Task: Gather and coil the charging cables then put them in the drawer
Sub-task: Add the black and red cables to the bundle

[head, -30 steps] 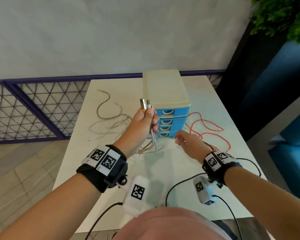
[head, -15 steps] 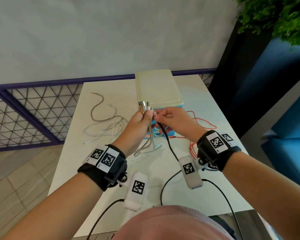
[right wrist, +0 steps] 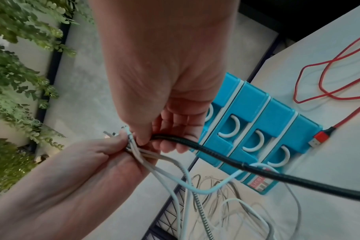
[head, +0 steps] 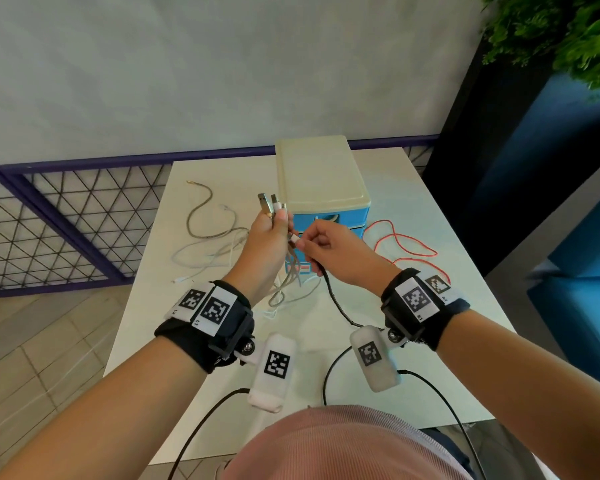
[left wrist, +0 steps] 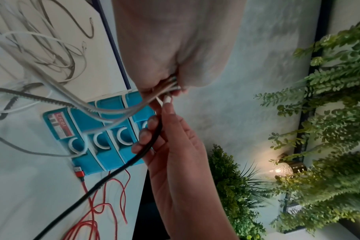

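Note:
My left hand (head: 272,233) is raised above the table and grips a bunch of white and grey cables (head: 291,271) near their plugs (head: 270,204), which stick up past the fingers. Their loose lengths (head: 205,237) trail down onto the table at the left. My right hand (head: 321,244) pinches the white-tipped end of a black cable (head: 336,299) right beside the left hand's fingers; that black cable (right wrist: 257,170) hangs down toward my right wrist. A red cable (head: 399,244) lies loose on the table right of the blue drawer unit (head: 326,188), whose drawers (right wrist: 257,129) are closed.
The white table (head: 430,341) has a purple mesh railing (head: 66,230) along its left and far side. A dark wall and a green plant (head: 568,36) stand at the right. Black wrist-camera leads (head: 205,427) hang near my body.
My right hand came up from the table with the black cable's end to the left hand's bunch. The left hand stayed raised with its cables.

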### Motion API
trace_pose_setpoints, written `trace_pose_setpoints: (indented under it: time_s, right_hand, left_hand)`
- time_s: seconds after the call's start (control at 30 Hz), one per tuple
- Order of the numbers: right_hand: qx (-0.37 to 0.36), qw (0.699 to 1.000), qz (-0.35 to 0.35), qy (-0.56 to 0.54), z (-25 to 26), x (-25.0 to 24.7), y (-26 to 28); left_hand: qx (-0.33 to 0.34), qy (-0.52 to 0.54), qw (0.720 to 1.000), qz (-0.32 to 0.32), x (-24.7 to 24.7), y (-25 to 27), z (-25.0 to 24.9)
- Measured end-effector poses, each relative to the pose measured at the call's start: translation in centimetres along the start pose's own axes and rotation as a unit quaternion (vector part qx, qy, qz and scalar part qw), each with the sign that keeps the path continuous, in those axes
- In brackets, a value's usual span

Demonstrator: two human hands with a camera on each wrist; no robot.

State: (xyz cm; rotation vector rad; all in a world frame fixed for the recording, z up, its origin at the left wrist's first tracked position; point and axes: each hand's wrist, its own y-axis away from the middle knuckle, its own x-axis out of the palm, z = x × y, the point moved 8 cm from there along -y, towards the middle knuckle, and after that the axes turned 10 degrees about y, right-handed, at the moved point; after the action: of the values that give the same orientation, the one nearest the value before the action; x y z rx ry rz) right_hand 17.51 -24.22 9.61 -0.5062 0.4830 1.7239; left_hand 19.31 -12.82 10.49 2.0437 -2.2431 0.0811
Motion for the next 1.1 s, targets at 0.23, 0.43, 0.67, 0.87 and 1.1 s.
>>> trace_pose_setpoints:
  time_s: [0.23, 0.43, 0.67, 0.87, 1.1]
  right_hand:
    - [0.007, 1.000, -0.026, -0.014, 0.4, -0.1, 0.2]
    - [-0.064, 0.992, 0.017, 0.109, 1.0, 1.7, 0.9]
    - [0.090, 0.942, 0.154, 0.284, -12.1, -0.4, 3.9]
    - [0.119, 0.914, 0.075, 0.379, -10.7, -4.5, 2.7]
    - [0.014, 0.893, -0.009, 0.450, -0.7, -2.7, -0.6]
  left_hand:
    - [0.000, 0.083, 0.997, 0.001, 1.0, 0.9, -0.5]
    - [0.027, 0.146, 0.986, -0.082, -0.3, -0.1, -2.0]
    - [0.089, 0.088, 0.981, -0.149, -7.4, -2.2, -6.2]
    - [0.054, -0.251, 0.966, 0.034, -3.8, -1.4, -3.6]
    - [0.006, -0.390, 0.878, 0.276, 4.3, 1.8, 1.6]
